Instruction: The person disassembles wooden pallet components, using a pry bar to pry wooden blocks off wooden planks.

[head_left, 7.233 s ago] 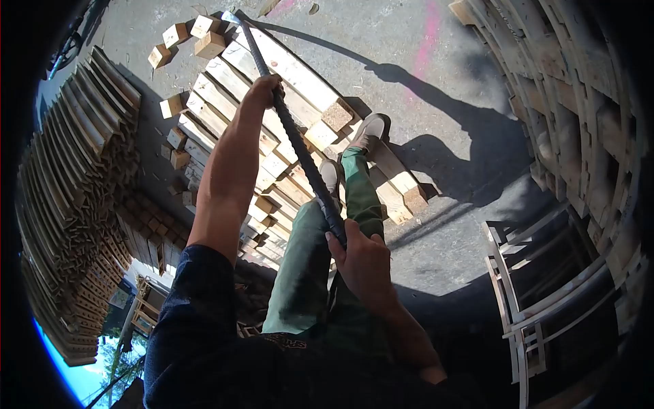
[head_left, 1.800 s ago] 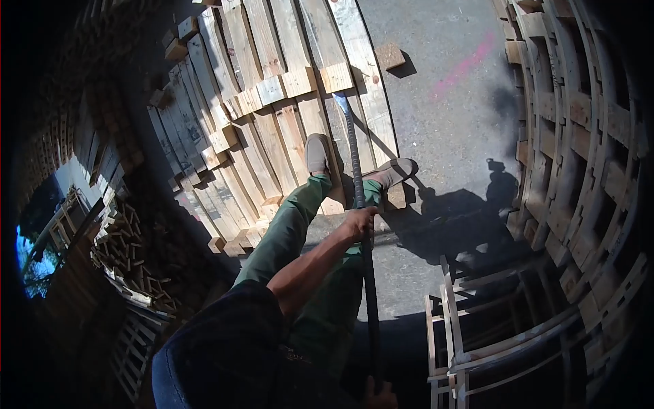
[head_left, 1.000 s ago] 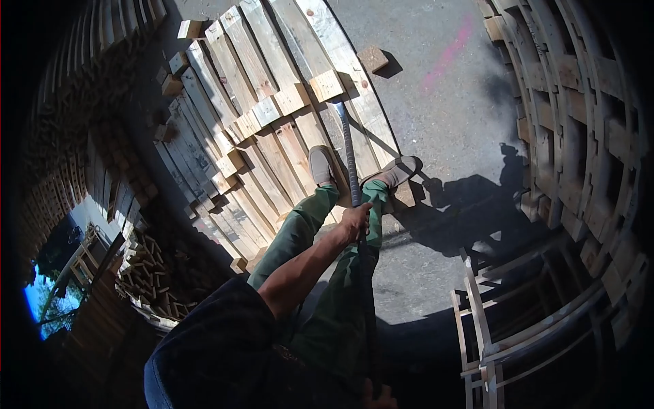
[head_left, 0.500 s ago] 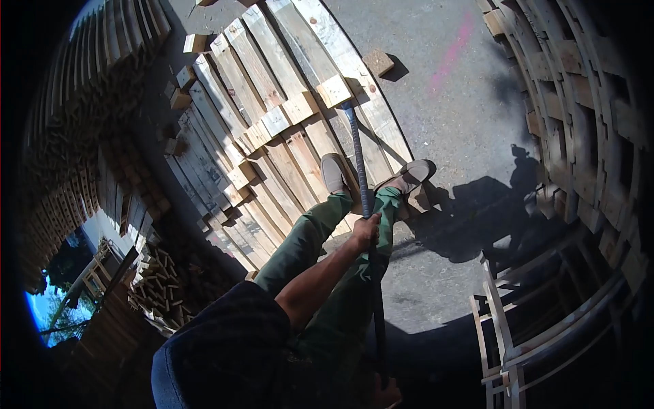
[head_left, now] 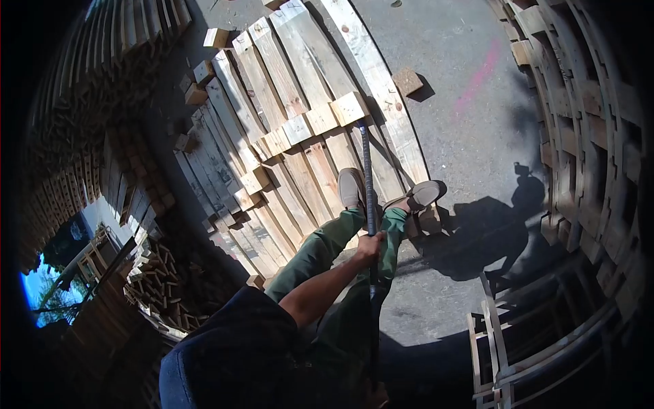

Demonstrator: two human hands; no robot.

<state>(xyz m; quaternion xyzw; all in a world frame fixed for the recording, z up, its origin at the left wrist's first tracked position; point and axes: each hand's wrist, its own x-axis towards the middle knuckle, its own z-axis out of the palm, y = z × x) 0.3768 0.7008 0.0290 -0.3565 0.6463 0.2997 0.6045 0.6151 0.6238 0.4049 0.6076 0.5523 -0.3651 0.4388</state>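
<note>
My left hand (head_left: 370,248) is closed around a long dark pry bar (head_left: 370,180), partway along its shaft. Lower down, my right hand (head_left: 377,395) grips the bar's near end, dim in shadow at the bottom edge. The far tip of the bar meets the underside of a pale wooden block (head_left: 349,108), and the tip itself is hidden. That block ends a row of similar blocks lying across several wooden planks (head_left: 300,65). My left shoe (head_left: 351,187) rests on the planks; my right shoe (head_left: 426,195) is by the long outer plank (head_left: 381,88).
A loose wood block (head_left: 407,82) lies on the concrete to the right. Stacked pallets (head_left: 579,102) line the right side, with a wooden frame (head_left: 501,341) below them. Piled slats (head_left: 122,41) and cut wood pieces (head_left: 163,279) stand at the left.
The view has shifted, so the scene sits lower and further right. The outer plank shows a wider gap from its neighbour. The end block sits closer to the row. Both hands keep the bar.
</note>
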